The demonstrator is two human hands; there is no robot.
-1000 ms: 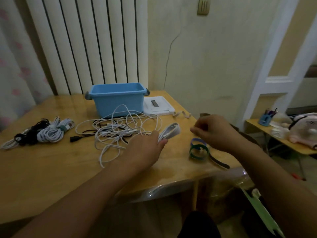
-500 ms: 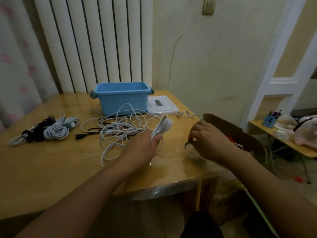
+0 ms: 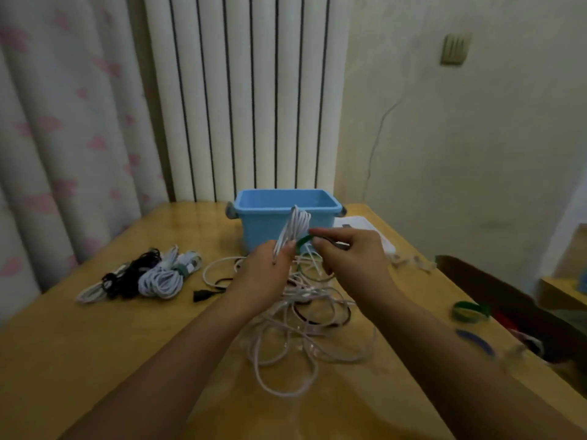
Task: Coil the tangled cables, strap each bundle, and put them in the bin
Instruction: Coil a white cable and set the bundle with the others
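Your left hand [image 3: 266, 268] grips a white coil [image 3: 293, 231], held upright in front of the bin [image 3: 263, 223]. Your right hand [image 3: 346, 255] pinches a green strap [image 3: 303, 241] at the coil's 3 o'clock, touching it. The tangle [image 3: 305, 312] lies on the tabletop [image 3: 95, 360] at 6 o'clock of your hands, and the coil may trail into it. If your left grip loosens while wrapping, the loops likely spring apart. A tail snagged in the tangle could drag it. Two strapped bundles [image 3: 152, 277] wait at 9 o'clock, not yet binned.
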